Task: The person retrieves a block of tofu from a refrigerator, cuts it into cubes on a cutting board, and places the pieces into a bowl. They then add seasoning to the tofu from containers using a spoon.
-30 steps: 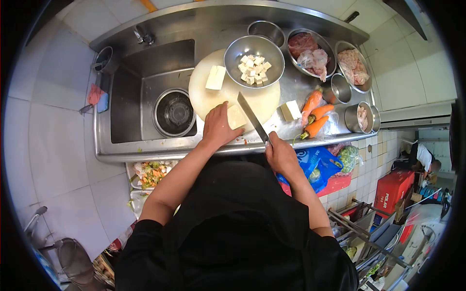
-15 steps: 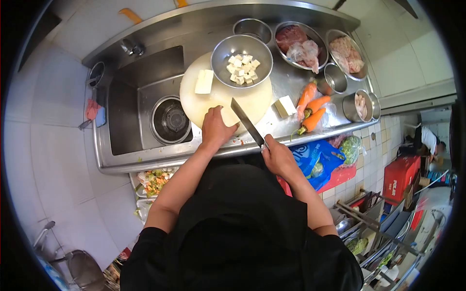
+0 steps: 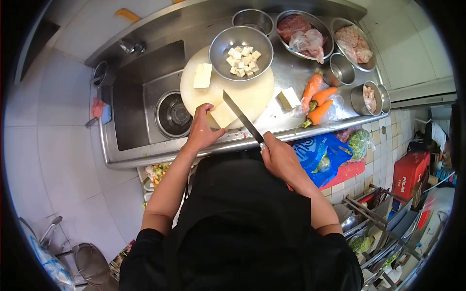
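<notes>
The right hand (image 3: 280, 156) has its grip closed on the handle of a knife (image 3: 242, 116), the blade angled over the round cutting board (image 3: 264, 92). The left hand (image 3: 200, 130) holds a wide grip, thumb and fingers spread around the near-left side of a tofu block (image 3: 224, 114) on the board. A steel bowl (image 3: 218, 51) of tofu cubes (image 3: 243, 61) sits behind.

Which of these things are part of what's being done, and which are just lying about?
In use, it seems:
- knife in the right hand
- pale block by the left hand
- round board
- bowl of cubes
- probably both other pale blocks

Apparently lying about:
- carrots
- red meat
- blue bag
</notes>
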`<state>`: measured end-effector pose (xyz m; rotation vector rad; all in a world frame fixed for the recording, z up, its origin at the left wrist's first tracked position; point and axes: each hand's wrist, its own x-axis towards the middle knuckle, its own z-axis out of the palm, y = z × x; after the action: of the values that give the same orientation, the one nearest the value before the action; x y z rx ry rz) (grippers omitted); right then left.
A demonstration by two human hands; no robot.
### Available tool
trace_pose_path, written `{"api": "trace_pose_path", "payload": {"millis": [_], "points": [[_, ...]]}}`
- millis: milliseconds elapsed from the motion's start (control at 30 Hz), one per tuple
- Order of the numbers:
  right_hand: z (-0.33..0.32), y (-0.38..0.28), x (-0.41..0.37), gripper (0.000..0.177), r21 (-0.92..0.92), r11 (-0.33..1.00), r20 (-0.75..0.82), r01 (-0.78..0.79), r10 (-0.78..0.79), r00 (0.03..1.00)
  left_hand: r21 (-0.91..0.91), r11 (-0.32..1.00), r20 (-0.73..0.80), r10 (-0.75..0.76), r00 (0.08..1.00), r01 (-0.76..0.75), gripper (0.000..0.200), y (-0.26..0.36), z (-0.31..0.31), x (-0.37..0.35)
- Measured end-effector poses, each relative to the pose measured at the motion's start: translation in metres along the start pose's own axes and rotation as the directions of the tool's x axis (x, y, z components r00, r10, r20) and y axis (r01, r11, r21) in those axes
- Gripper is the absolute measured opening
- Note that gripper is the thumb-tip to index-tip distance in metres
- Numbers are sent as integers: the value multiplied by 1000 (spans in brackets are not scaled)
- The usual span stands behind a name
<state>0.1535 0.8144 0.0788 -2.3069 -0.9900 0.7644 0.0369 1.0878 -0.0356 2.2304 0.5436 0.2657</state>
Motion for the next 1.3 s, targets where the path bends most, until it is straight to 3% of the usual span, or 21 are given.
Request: {"api": "trace_pose_path", "payload": {"millis": [100, 133, 333, 933, 1133, 1300], "points": [[11, -9, 5, 19, -22, 998, 27, 53, -53, 998, 21, 997, 73, 77, 994, -78, 78, -8, -4, -4], [14, -11, 8, 19, -35, 995, 17, 98, -97, 995, 12, 996, 46, 93, 995, -94, 67, -11, 0, -6], [22, -27, 16, 22, -111, 987, 38, 116, -112, 993, -52, 994, -14, 90, 996, -91, 57, -11, 6, -8], [37, -43, 11, 22, -268, 961, 43, 69, -60, 997, -63, 990, 24, 124, 992, -123, 59, -16, 1, -2], [78, -1, 32, 22, -282, 958, 87, 44, -20, 996, -128, 984, -9, 125, 992, -125, 57, -20, 4, -5], [75, -2, 30, 22, -258, 965, 62, 41, -26, 998, -102, 988, -28, 118, 993, -120, 58, -21, 10, -8]]}}
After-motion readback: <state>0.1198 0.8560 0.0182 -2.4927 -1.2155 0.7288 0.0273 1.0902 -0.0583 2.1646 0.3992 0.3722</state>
